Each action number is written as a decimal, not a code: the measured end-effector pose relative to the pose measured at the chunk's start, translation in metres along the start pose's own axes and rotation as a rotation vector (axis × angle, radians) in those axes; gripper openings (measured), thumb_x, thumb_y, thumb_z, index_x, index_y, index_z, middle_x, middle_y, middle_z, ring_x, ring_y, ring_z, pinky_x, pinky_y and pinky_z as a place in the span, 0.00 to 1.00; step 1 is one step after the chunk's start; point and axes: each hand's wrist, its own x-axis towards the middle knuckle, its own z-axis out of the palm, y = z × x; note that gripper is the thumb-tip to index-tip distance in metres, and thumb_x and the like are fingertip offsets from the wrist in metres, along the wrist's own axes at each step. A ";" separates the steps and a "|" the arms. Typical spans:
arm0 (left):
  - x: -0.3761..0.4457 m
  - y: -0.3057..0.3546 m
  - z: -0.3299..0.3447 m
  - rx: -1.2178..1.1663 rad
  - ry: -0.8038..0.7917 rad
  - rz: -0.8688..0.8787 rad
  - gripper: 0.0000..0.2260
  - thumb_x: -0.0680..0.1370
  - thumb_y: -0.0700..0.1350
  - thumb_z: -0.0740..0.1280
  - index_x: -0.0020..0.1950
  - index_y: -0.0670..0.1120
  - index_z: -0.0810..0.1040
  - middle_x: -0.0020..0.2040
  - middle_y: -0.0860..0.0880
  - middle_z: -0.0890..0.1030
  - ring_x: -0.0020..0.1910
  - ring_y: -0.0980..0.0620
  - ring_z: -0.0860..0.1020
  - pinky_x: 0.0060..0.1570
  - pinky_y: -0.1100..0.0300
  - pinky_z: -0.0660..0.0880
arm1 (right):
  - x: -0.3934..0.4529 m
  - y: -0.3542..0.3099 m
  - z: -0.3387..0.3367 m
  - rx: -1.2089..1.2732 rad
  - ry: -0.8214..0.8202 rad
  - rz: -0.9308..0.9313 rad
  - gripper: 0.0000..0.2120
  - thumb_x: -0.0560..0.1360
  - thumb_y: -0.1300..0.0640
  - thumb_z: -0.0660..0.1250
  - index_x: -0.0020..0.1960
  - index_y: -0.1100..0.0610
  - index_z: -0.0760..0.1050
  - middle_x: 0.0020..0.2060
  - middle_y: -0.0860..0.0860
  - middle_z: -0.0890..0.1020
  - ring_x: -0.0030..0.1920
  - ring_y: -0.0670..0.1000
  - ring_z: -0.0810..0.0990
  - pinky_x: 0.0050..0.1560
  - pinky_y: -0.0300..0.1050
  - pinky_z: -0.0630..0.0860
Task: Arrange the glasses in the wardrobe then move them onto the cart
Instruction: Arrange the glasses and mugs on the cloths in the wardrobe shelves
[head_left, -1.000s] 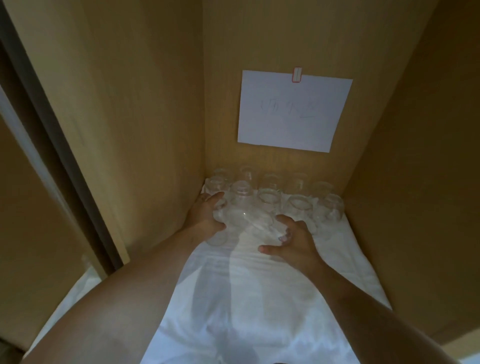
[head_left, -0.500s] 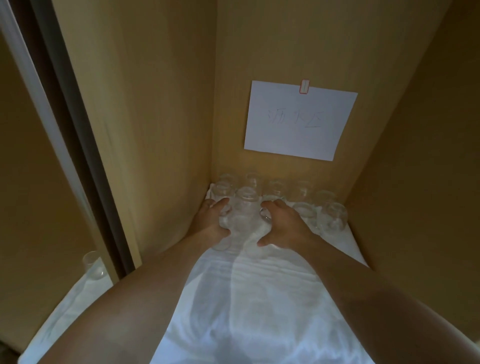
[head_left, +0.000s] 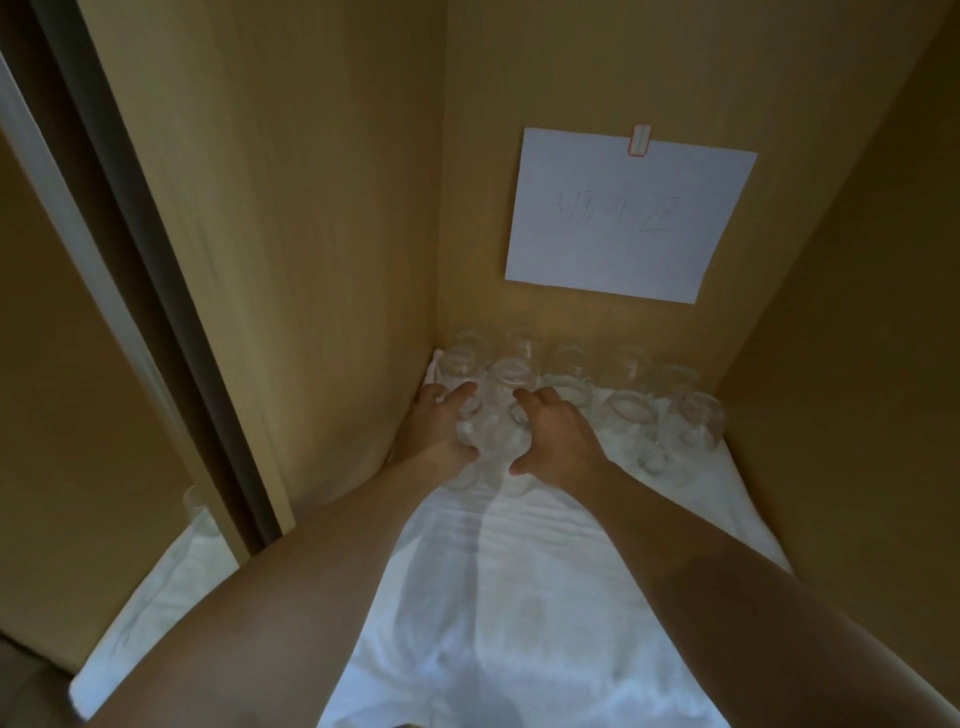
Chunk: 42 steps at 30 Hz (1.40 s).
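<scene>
Several clear round glasses stand in two rows at the back of the wooden wardrobe compartment, on a white cloth. One glass sits between my two hands near the back left corner. My left hand curls round its left side and my right hand curls round its right side. To the right stand more glasses, among them one at the right end and one in the back row. Whether the held glass is lifted off the cloth I cannot tell.
A white paper sheet with faint writing is clipped to the back wall. Wooden side walls close in left and right. Beyond the dark door frame, another glass stands on cloth in the left compartment.
My right hand moved left from the cloth in front of the rows and closed on the right side of the glass my left hand holds. The camera dipped closer.
</scene>
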 end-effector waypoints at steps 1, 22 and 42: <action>0.000 0.000 0.001 0.007 0.004 0.005 0.42 0.68 0.45 0.80 0.78 0.58 0.66 0.72 0.49 0.64 0.63 0.50 0.74 0.58 0.56 0.77 | 0.002 -0.002 0.000 -0.007 -0.007 -0.006 0.52 0.62 0.50 0.84 0.79 0.53 0.60 0.70 0.56 0.71 0.67 0.61 0.74 0.63 0.52 0.76; 0.002 0.006 0.000 0.098 -0.026 0.024 0.43 0.71 0.48 0.78 0.81 0.55 0.59 0.77 0.48 0.60 0.70 0.48 0.69 0.62 0.56 0.74 | -0.001 -0.007 0.007 0.032 -0.042 0.007 0.54 0.69 0.53 0.80 0.83 0.52 0.47 0.80 0.56 0.56 0.72 0.63 0.69 0.65 0.55 0.75; -0.061 0.078 -0.052 0.394 0.082 0.009 0.40 0.73 0.58 0.74 0.80 0.59 0.56 0.77 0.48 0.63 0.76 0.43 0.59 0.71 0.42 0.65 | -0.049 0.001 -0.025 0.065 0.008 -0.039 0.52 0.69 0.38 0.76 0.82 0.47 0.50 0.80 0.56 0.55 0.75 0.63 0.61 0.70 0.59 0.67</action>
